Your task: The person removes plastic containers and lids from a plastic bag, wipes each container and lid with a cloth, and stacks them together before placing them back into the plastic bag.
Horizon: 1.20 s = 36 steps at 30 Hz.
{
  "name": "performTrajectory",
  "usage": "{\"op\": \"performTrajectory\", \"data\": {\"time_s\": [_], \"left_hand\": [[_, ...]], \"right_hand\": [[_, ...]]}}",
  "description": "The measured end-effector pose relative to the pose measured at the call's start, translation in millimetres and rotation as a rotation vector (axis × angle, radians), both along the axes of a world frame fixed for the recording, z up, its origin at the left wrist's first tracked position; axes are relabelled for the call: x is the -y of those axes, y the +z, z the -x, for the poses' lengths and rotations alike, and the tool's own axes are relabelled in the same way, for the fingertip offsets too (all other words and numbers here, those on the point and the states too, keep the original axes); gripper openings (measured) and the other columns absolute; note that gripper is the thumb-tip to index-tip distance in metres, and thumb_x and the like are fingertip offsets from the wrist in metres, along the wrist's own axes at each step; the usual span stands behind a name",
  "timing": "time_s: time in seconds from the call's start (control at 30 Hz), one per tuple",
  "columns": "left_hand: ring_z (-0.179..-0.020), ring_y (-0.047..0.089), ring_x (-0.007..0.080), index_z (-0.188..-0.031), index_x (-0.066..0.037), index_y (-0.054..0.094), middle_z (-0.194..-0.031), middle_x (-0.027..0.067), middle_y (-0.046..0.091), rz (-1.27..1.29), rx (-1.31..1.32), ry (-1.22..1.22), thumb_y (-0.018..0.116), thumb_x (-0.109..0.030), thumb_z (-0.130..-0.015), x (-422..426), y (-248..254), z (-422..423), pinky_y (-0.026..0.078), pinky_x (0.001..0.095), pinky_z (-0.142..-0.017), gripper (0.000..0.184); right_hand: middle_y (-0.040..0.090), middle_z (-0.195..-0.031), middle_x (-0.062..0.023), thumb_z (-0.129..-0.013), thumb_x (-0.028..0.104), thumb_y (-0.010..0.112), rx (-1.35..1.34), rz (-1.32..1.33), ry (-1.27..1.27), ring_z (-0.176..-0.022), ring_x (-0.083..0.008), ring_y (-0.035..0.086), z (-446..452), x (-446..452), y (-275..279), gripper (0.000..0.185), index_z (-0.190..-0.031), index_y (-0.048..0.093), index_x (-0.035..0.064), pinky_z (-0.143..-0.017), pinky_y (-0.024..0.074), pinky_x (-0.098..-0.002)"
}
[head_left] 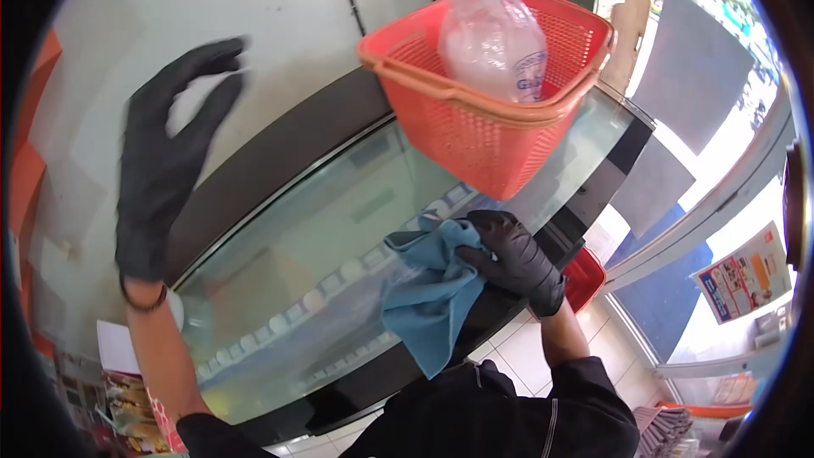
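My right hand (517, 259), in a black glove, grips a blue cloth (437, 293) by its upper right part. The cloth hangs in folds over the near edge of a glass-topped counter (280, 276). My left hand (165, 144), also black-gloved, is raised at the left in front of the pale wall. Its thumb and fingers are curved with a gap between them, and I see nothing held. Beyond my right hand, a red plastic basket (492, 131) stands on the glass, with a knotted clear plastic bag (492, 42) of whitish contents in it.
A dark border (280, 148) runs along the back of the counter by the wall. On the right are a glass door with a printed poster (746, 276) and a red container (585, 280) low beside the counter. Packaged goods (136, 416) sit at the lower left.
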<state>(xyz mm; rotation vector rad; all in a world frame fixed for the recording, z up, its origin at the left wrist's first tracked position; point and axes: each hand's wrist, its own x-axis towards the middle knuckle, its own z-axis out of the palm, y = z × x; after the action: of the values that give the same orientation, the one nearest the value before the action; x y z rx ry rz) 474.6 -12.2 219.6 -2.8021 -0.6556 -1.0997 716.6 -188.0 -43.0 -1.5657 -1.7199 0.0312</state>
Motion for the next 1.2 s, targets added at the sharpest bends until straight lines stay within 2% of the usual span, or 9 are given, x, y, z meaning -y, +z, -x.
{"op": "performTrajectory", "data": {"time_s": [0.17,0.37,0.47,0.6,0.63,0.77,0.8,0.87,1.2], "left_hand": [[-0.133,0.043,0.0328,-0.149,-0.006,0.030,-0.143,0.0228,0.044,0.199,-0.067,-0.088,0.080,-0.054,-0.070,-44,-20,-164,0.035,0.0383,-0.110,0.104],[-0.076,0.070,0.0187,-0.104,-0.002,0.068,-0.085,0.0099,0.072,0.046,0.047,-0.156,0.060,-0.039,-0.093,-112,-11,-297,0.054,0.0320,-0.071,0.039],[-0.059,0.067,0.0162,-0.090,-0.004,0.070,-0.067,0.0056,0.070,-0.261,0.093,-0.229,0.051,-0.032,-0.097,-153,-1,-294,0.052,0.0304,-0.059,0.034],[-0.069,0.068,0.0338,-0.081,0.000,0.068,-0.069,0.0169,0.068,0.193,0.418,-0.247,0.052,-0.035,-0.093,-139,16,-294,0.053,0.0418,-0.066,0.041],[-0.066,0.070,0.0271,-0.082,0.001,0.068,-0.070,0.0152,0.069,0.341,0.522,-0.349,0.054,-0.033,-0.094,-125,19,-294,0.055,0.0365,-0.063,0.039],[-0.072,0.067,0.0242,-0.092,-0.001,0.069,-0.078,0.0128,0.070,0.233,0.541,-0.222,0.058,-0.035,-0.092,-90,43,-273,0.050,0.0387,-0.069,0.035],[-0.080,0.068,0.0222,-0.101,0.001,0.067,-0.089,0.0132,0.071,-0.224,0.398,0.053,0.055,-0.033,-0.094,-158,59,-277,0.052,0.0344,-0.074,0.037],[-0.070,0.063,0.0164,-0.091,-0.007,0.062,-0.082,0.0038,0.063,0.602,1.002,-0.630,0.059,-0.015,-0.093,-131,77,-259,0.054,0.0309,-0.065,0.008],[-0.096,0.065,0.0170,-0.113,-0.004,0.062,-0.103,0.0069,0.069,0.233,0.698,-0.653,0.048,-0.027,-0.101,-116,155,2,0.052,0.0304,-0.087,0.030]], "right_hand": [[0.061,-0.100,-0.0246,-0.086,0.025,0.064,-0.157,0.029,0.073,-0.095,-0.0404,0.060,-5,1,7,0.041,-0.112,0.058,-0.0059,-0.082,0.0483,-0.0443],[0.059,-0.088,-0.0200,-0.082,0.026,0.067,-0.071,-0.076,-0.233,-0.085,-0.0359,0.060,-5,8,-3,0.042,-0.117,0.061,0.0041,-0.076,0.0479,-0.0447],[0.058,-0.082,-0.0160,-0.080,0.027,0.070,-0.089,-0.049,-0.458,-0.081,-0.0326,0.061,-6,12,-4,0.040,-0.115,0.064,0.0079,-0.071,0.0474,-0.0436],[0.061,-0.081,-0.0136,-0.081,0.025,0.071,-0.258,0.028,-0.516,-0.075,-0.0285,0.062,-1,13,9,0.033,-0.109,0.068,0.0073,-0.067,0.0482,-0.0395],[0.062,-0.082,-0.0135,-0.082,0.024,0.071,-0.302,0.050,-0.509,-0.073,-0.0277,0.063,0,14,10,0.032,-0.109,0.068,0.0070,-0.067,0.0487,-0.0387],[0.063,-0.094,-0.0152,-0.081,0.019,0.071,-0.470,-0.149,-0.342,-0.078,-0.0295,0.064,-5,11,-3,0.035,-0.113,0.062,0.0072,-0.067,0.0507,-0.0353],[0.064,-0.097,-0.0154,-0.081,0.016,0.071,-0.522,-0.139,-0.324,-0.079,-0.0282,0.065,-5,12,0,0.035,-0.113,0.062,0.0070,-0.068,0.0512,-0.0349],[0.064,-0.103,-0.0155,-0.081,0.013,0.071,-0.625,-0.126,-0.252,-0.081,-0.0259,0.066,-2,15,6,0.036,-0.115,0.061,0.0059,-0.071,0.0519,-0.0348],[0.044,-0.141,-0.0208,-0.073,0.009,0.076,-0.469,-0.097,0.049,-0.130,-0.0327,0.046,0,21,5,0.069,-0.136,0.048,0.0043,-0.102,0.0435,-0.0388]]}}
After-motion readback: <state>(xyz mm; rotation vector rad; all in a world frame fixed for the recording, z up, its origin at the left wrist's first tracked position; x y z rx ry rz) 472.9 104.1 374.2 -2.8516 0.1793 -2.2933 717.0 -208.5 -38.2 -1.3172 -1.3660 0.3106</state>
